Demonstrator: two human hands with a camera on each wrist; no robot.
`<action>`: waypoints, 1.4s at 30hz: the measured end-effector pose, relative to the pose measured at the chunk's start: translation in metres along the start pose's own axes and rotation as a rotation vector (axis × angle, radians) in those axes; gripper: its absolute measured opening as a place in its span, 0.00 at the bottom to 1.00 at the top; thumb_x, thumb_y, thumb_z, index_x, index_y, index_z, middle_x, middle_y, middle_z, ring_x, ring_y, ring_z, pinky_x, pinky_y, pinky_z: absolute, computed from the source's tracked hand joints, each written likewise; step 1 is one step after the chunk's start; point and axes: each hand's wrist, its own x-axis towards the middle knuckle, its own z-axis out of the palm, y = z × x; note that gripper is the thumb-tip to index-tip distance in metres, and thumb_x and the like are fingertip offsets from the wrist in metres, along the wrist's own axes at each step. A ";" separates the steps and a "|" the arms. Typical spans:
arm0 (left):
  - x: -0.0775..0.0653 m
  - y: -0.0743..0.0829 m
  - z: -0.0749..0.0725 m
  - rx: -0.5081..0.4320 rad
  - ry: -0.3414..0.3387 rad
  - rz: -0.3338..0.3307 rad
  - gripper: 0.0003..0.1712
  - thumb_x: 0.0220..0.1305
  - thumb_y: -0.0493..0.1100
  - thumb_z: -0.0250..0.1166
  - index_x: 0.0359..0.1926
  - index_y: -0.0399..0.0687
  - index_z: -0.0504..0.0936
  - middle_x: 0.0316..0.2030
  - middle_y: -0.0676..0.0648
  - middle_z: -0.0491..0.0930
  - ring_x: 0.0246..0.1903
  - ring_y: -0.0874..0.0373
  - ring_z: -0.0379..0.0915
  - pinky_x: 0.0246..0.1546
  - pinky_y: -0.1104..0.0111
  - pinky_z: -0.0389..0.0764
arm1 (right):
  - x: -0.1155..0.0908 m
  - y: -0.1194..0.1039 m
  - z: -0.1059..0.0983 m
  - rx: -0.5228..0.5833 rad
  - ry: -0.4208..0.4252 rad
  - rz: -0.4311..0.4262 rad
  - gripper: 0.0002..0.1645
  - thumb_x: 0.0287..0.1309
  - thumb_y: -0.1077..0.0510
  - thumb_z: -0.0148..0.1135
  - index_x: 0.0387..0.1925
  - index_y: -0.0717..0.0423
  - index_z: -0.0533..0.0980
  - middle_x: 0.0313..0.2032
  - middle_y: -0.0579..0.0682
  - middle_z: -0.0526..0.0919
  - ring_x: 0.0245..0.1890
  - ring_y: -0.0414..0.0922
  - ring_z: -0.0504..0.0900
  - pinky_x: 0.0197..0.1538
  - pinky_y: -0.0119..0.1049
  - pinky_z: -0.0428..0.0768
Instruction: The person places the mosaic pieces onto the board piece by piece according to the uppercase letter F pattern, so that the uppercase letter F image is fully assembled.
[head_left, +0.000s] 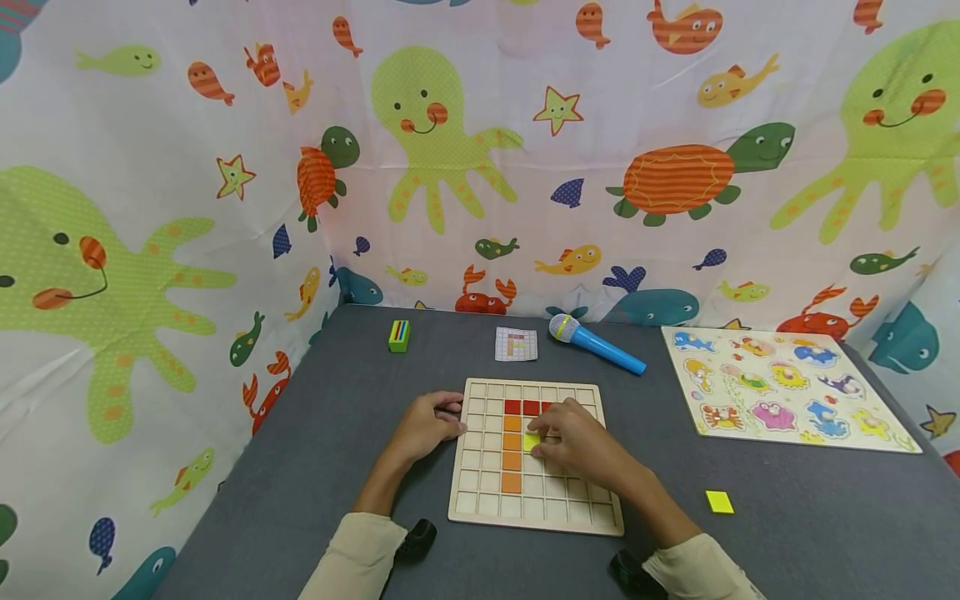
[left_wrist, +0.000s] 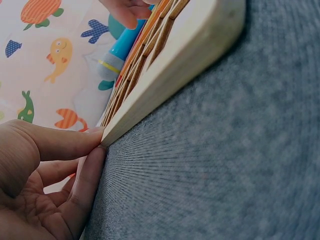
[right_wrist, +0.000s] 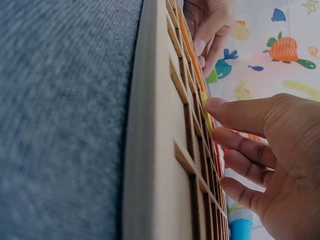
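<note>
A wooden grid board (head_left: 480, 505) lies on the grey table, with red tiles (head_left: 531, 407) in a row and orange tiles (head_left: 512, 463) in a column below. My left hand (head_left: 422, 427) holds the board's left edge; the left wrist view shows the thumb and a finger (left_wrist: 89, 172) at its corner. Over the grid, my right hand (head_left: 581, 446) has a yellow tile (head_left: 530, 442) between thumb and index fingertips, at a cell right of the orange column. In the right wrist view that tile (right_wrist: 206, 111) sits at grid level, partly hidden by the fingers.
Another yellow tile (head_left: 719, 502) lies right of the board. Behind stand a small green block with coloured stripes (head_left: 399, 336), a printed grid card (head_left: 516, 344) and a blue toy microphone (head_left: 600, 345). A sea-animal puzzle board (head_left: 795, 392) lies at the right.
</note>
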 end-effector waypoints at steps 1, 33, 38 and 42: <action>0.000 0.000 0.000 -0.001 -0.001 0.000 0.30 0.59 0.31 0.75 0.63 0.35 0.83 0.50 0.41 0.83 0.43 0.55 0.83 0.42 0.66 0.86 | -0.001 0.000 -0.001 0.004 0.001 0.000 0.16 0.59 0.58 0.79 0.49 0.55 0.89 0.40 0.43 0.86 0.42 0.41 0.72 0.44 0.37 0.77; -0.002 0.001 0.001 0.012 0.014 0.006 0.30 0.58 0.31 0.75 0.63 0.35 0.83 0.49 0.41 0.83 0.44 0.54 0.83 0.42 0.65 0.86 | -0.062 0.039 -0.043 -0.003 0.066 0.025 0.19 0.64 0.49 0.76 0.53 0.50 0.86 0.46 0.40 0.84 0.48 0.42 0.76 0.48 0.40 0.79; -0.002 0.001 0.001 0.011 0.014 0.011 0.30 0.58 0.31 0.75 0.63 0.35 0.83 0.49 0.41 0.83 0.44 0.54 0.83 0.41 0.65 0.86 | -0.076 0.051 -0.050 -0.027 0.086 0.043 0.19 0.62 0.48 0.77 0.52 0.49 0.87 0.45 0.39 0.85 0.46 0.41 0.76 0.47 0.40 0.79; -0.002 0.001 0.001 0.005 0.011 0.014 0.30 0.58 0.31 0.75 0.63 0.35 0.82 0.50 0.41 0.83 0.44 0.54 0.84 0.42 0.65 0.86 | -0.088 0.060 -0.055 -0.046 0.108 0.059 0.20 0.60 0.48 0.79 0.52 0.48 0.87 0.44 0.36 0.85 0.46 0.40 0.77 0.48 0.40 0.80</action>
